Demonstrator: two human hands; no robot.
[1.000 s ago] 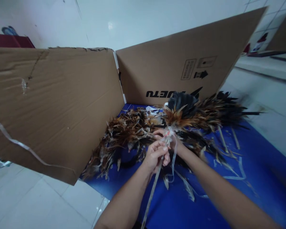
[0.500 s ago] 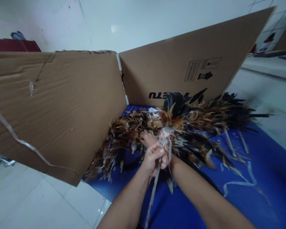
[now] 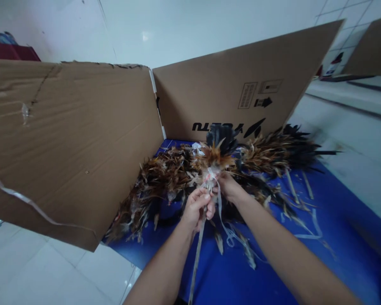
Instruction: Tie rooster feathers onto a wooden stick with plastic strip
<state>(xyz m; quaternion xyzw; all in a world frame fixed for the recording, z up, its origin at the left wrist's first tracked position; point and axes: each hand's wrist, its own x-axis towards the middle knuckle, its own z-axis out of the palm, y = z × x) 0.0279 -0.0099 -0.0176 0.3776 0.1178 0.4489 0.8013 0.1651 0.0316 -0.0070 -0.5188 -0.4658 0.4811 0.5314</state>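
Note:
My left hand (image 3: 198, 207) is closed round the thin stick (image 3: 197, 254) of a feather duster, just under its binding. Brown and black feathers (image 3: 220, 146) fan out from the stick's far end. A pale plastic ribbon (image 3: 220, 207) is wrapped round the feather bases, and its loose end hangs in loops onto the blue tabletop. Against the right side of the binding is my right hand (image 3: 230, 187), with curled fingers; the fingertips are partly hidden by the binding and feathers, and what they grip cannot be made out.
Brown feathers (image 3: 165, 173) lie heaped at the left, with a longer brown-black bunch (image 3: 273, 150) at the right. Quills (image 3: 292, 186) and a ribbon scrap (image 3: 316, 222) rest on the blue table (image 3: 241, 284). Cardboard panels (image 3: 98, 140) stand at the left and back.
My right hand has moved from the left of the binding, where its arm crossed under my left hand, to the right side. The loose ribbon now loops on the table between my arms.

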